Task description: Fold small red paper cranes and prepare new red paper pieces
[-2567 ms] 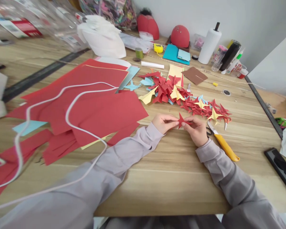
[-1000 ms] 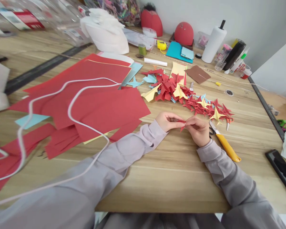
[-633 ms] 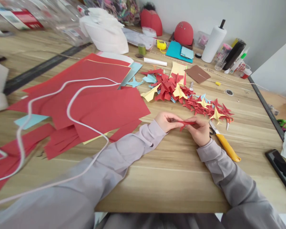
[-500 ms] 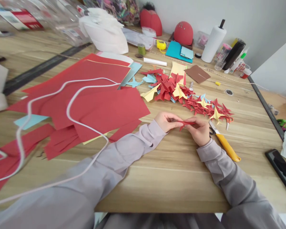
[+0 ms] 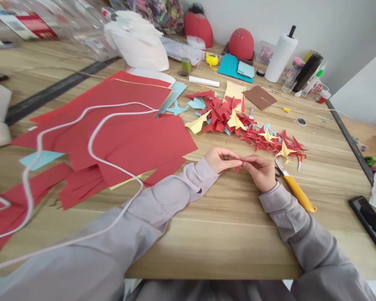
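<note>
Between my fingertips is a small piece of folded red paper (image 5: 238,168), mostly covered by the fingers. My left hand (image 5: 221,159) pinches it from the left, and my right hand (image 5: 260,169) pinches it from the right, the fingertips of both nearly touching. Just beyond the hands lies a pile of folded red paper pieces (image 5: 219,113), mixed with yellow and light blue ones. Large red paper sheets (image 5: 147,144) spread over the table left of my hands. A yellow-handled cutter (image 5: 301,194) rests right of my right hand.
A white cable (image 5: 92,142) loops over the red sheets. A black phone (image 5: 371,223) lies at the right edge. Brown paper (image 5: 259,97), a yellow tape measure (image 5: 212,59) and a white roll (image 5: 281,56) are farther back. Small scissors (image 5: 301,160) lie beside the pile.
My right hand's fingers have shifted slightly left along the red piece, closer to my left fingertips, so less of the paper shows. Both forearms are nearly unmoved.
</note>
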A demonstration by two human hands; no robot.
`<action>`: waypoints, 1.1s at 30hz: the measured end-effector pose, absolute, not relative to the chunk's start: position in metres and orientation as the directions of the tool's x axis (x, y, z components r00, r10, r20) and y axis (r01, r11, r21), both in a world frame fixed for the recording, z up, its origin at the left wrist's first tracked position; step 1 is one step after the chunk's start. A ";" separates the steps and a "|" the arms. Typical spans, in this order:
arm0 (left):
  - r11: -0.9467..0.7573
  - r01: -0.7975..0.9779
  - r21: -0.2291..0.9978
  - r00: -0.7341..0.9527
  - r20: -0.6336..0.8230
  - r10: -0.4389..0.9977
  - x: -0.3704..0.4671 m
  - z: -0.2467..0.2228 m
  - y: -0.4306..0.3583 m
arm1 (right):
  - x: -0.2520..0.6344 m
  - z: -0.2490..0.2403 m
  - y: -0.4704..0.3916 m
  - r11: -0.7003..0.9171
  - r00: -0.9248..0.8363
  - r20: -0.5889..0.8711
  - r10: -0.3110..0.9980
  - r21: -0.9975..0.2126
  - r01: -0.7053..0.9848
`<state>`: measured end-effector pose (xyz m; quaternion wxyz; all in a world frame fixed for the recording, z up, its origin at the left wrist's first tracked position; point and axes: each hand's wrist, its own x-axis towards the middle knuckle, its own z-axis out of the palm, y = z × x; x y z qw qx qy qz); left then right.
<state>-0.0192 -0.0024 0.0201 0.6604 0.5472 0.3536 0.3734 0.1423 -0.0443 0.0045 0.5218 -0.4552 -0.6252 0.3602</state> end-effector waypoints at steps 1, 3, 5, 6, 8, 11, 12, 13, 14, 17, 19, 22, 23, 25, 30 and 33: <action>0.118 -0.104 0.988 0.464 -0.057 0.884 -0.018 0.019 -0.003 | 0.142 0.004 -0.044 0.331 -0.054 0.327 0.943 -0.922 0.198; 0.105 -0.110 0.988 0.459 -0.043 0.887 -0.017 0.016 -0.003 | 0.142 0.003 -0.044 0.332 -0.058 0.327 0.943 -0.923 0.194; 0.089 -0.134 0.987 0.462 -0.018 0.887 -0.016 0.012 -0.003 | 0.142 0.003 -0.044 0.315 -0.018 0.317 0.948 -0.933 0.173; 0.081 -0.145 0.986 0.464 -0.004 0.886 -0.016 0.010 -0.002 | 0.141 0.003 -0.044 0.305 0.008 0.310 0.951 -0.939 0.161; 0.062 -0.157 0.986 0.467 0.019 0.884 -0.016 0.009 -0.001 | 0.141 0.002 -0.045 0.287 0.039 0.295 0.955 -0.947 0.145; 0.042 -0.147 0.988 0.475 0.033 0.880 -0.017 0.010 0.000 | 0.141 0.003 -0.045 0.271 0.020 0.275 0.961 -0.954 0.127; 0.042 -0.143 0.989 0.476 0.031 0.879 -0.018 0.011 0.000 | 0.141 0.003 -0.045 0.266 0.014 0.270 0.963 -0.957 0.119; 0.044 -0.142 0.989 0.476 0.029 0.879 -0.018 0.011 0.000 | 0.141 0.003 -0.045 0.263 0.010 0.266 0.964 -0.958 0.111; 0.047 -0.143 0.989 0.478 0.027 0.878 -0.018 0.012 0.000 | 0.141 0.003 -0.045 0.262 0.008 0.264 0.964 -0.960 0.104; 0.056 -0.164 0.985 0.486 0.031 0.874 -0.018 0.013 0.000 | 0.141 0.003 -0.045 0.265 -0.001 0.266 0.964 -0.960 0.088; 0.058 -0.178 0.982 0.498 0.039 0.866 -0.018 0.014 0.000 | 0.141 0.004 -0.045 0.269 -0.008 0.269 0.963 -0.960 0.076; 0.059 -0.188 0.980 0.516 0.048 0.855 -0.018 0.015 0.001 | 0.140 0.005 -0.045 0.274 -0.016 0.273 0.962 -0.960 0.051; 0.062 -0.193 0.979 0.516 0.047 0.855 -0.019 0.015 0.001 | 0.140 0.005 -0.046 0.275 -0.017 0.275 0.961 -0.960 0.047; 0.075 -0.198 0.977 0.505 0.037 0.862 -0.019 0.016 0.001 | 0.140 0.005 -0.045 0.280 -0.013 0.280 0.960 -0.958 0.052; 0.118 -0.161 0.980 0.492 -0.024 0.870 -0.019 0.016 -0.001 | 0.140 0.004 -0.045 0.301 -0.003 0.302 0.953 -0.950 0.082; 0.124 -0.174 0.977 0.490 -0.023 0.872 -0.017 0.015 -0.003 | 0.141 0.003 -0.044 0.318 -0.014 0.318 0.948 -0.945 0.076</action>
